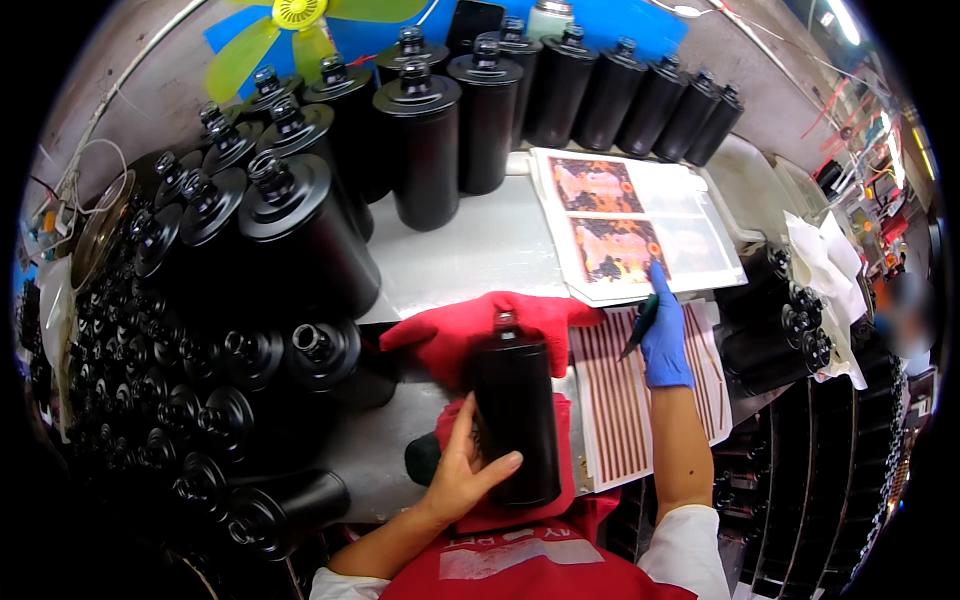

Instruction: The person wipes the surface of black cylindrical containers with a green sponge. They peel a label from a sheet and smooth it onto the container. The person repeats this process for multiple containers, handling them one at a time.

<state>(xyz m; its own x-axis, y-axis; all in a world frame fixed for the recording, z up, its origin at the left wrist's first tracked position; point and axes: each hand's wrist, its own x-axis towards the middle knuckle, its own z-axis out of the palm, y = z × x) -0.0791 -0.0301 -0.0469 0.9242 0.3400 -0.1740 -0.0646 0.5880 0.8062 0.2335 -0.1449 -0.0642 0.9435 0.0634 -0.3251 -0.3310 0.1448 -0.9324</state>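
Observation:
A black bottle (517, 410) lies on its side on a red cloth (462, 328) in front of me, neck pointing away. My bare left hand (465, 468) rests on the bottle's lower left side, thumb and fingers spread against it. My right hand (663, 335), in a blue glove, holds a dark slim tool (638, 328) and reaches over a sheet of striped reddish labels (620, 400) toward a sheet of patterned orange and dark stickers (615, 225).
Many upright black bottles (430, 150) crowd the back and left of the metal table (470, 250); more lie on their sides at the left (290, 505) and right (785, 335). A yellow-green fan (295, 25) stands behind. White cloth (825, 265) lies at right.

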